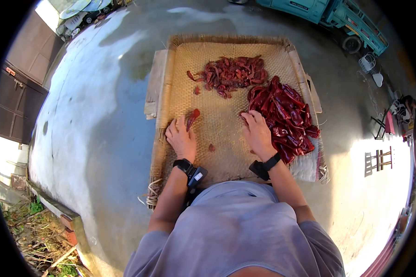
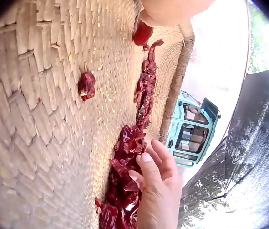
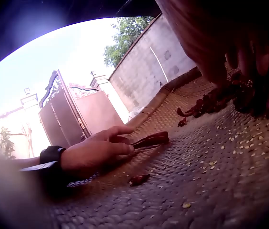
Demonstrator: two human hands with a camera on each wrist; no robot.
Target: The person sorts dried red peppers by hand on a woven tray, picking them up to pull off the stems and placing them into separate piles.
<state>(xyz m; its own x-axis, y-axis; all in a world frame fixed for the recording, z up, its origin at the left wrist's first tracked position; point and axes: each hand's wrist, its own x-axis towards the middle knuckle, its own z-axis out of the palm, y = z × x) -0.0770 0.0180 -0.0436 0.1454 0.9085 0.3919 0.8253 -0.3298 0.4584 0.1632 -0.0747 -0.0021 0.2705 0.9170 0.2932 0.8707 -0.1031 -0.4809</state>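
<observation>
On a woven mat tray (image 1: 208, 152), my left hand (image 1: 182, 138) pinches a dried red chili pepper (image 1: 192, 119) between thumb and fingers. The pepper points away from me; in the right wrist view the same pepper (image 3: 151, 139) lies low over the weave. My right hand (image 1: 260, 135) is at the left edge of a pile of whole glossy red chili peppers (image 1: 286, 115), fingers bent. A small dark red piece shows right at its fingertips, and I cannot tell whether they grip it. Farther back lies a heap of torn red pepper pieces (image 1: 235, 74).
A loose pepper scrap (image 1: 211, 147) lies between the hands, with pale seeds scattered about. The tray's raised rim (image 1: 164, 101) runs around the work. A teal truck (image 1: 328, 18) stands on the concrete beyond, and a small stool (image 1: 383, 159) is off to the right.
</observation>
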